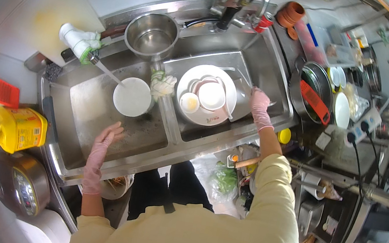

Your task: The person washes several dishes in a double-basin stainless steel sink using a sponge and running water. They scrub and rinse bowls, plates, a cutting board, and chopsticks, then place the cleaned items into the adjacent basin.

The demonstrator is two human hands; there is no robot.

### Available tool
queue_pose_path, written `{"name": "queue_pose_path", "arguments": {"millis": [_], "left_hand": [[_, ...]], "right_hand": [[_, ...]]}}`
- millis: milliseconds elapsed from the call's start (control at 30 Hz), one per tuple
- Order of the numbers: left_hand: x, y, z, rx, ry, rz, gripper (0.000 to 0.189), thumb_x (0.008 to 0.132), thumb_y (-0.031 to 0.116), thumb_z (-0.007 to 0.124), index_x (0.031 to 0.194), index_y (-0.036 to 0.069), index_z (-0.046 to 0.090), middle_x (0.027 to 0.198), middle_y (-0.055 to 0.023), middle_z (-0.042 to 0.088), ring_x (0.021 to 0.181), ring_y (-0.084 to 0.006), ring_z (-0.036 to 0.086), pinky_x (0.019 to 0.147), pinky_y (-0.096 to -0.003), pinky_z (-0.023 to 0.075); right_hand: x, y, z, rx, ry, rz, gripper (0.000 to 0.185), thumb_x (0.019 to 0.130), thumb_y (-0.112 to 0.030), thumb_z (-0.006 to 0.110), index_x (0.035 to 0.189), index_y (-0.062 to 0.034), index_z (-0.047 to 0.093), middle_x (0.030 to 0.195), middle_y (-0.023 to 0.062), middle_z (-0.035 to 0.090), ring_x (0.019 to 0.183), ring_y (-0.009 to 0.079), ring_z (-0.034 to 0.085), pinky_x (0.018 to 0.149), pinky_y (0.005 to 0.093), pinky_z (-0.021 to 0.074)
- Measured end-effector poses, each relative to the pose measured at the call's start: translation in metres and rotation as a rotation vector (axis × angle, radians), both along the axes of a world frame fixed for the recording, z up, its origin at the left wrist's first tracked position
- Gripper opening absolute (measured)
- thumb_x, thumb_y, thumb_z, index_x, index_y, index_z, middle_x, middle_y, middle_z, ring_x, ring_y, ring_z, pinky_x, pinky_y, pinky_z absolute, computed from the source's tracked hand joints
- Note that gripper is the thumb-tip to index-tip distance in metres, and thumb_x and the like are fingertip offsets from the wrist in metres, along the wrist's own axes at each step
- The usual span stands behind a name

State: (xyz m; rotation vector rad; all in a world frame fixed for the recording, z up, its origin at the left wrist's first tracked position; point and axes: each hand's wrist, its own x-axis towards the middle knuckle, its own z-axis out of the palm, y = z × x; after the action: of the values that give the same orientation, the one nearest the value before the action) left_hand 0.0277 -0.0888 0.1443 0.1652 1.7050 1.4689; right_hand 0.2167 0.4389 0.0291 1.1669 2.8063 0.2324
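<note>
My left hand [107,137], in a pink glove, is over the front of the left sink basin [78,140], its fingers apart and holding nothing. Beyond it, water from a cloth-wrapped faucet [102,69] runs into a white bowl [132,97]. My right hand [260,104], also gloved, is at the right basin's front right; its fingers are curled around something too hidden to name. Left of it, a large white bowl [201,118] holds smaller white bowls [212,96] and a white spoon [228,109]. A steel saucepan [152,34] sits behind, at the divider.
A cloth [164,84] lies on the sink divider. Utensils and a red can [264,22] stand at the back. On the right are a pan [311,91] with a red slotted tool [315,103]. A yellow jug [17,129] and a rice cooker [19,182] stand left.
</note>
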Motion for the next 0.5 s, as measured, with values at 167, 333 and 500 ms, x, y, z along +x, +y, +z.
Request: {"name": "queue_pose_path", "arguments": {"millis": [167,333,500], "left_hand": [[-0.027,-0.056,-0.100,-0.290,0.023,0.131,0.046,0.092,0.032,0.049,0.128,0.004,0.048,0.115,-0.0099,0.057,0.100,-0.0188,0.057,0.089,-0.0308,0.0421],[-0.078,-0.102,-0.216,-0.563,0.056,0.361,0.041,0.089,0.032,0.050,0.118,0.003,0.054,0.094,-0.0078,0.063,0.077,-0.0172,0.060,0.067,-0.0283,0.0459],[-0.127,-0.122,-0.323,-0.685,-0.268,0.541,0.040,0.085,0.038,0.053,0.100,0.001,0.056,0.095,-0.0120,0.063,0.073,-0.0197,0.061,0.070,-0.0322,0.0465]], "right_hand": [[-0.002,0.004,-0.061,-0.096,-0.186,-0.004,0.016,0.082,-0.011,0.052,0.085,-0.0089,0.068,0.085,0.0118,0.067,0.080,0.0281,0.066,0.066,0.0392,0.0533],[-0.004,-0.002,-0.103,-0.315,-0.719,-0.017,0.023,0.086,-0.023,0.054,0.104,-0.0144,0.066,0.108,0.0044,0.065,0.099,0.0206,0.063,0.073,0.0348,0.0523],[0.018,0.008,-0.146,-0.490,-0.670,0.009,0.035,0.079,-0.031,0.062,0.111,-0.0161,0.062,0.116,0.0039,0.061,0.109,0.0223,0.057,0.082,0.0356,0.0494]]}}
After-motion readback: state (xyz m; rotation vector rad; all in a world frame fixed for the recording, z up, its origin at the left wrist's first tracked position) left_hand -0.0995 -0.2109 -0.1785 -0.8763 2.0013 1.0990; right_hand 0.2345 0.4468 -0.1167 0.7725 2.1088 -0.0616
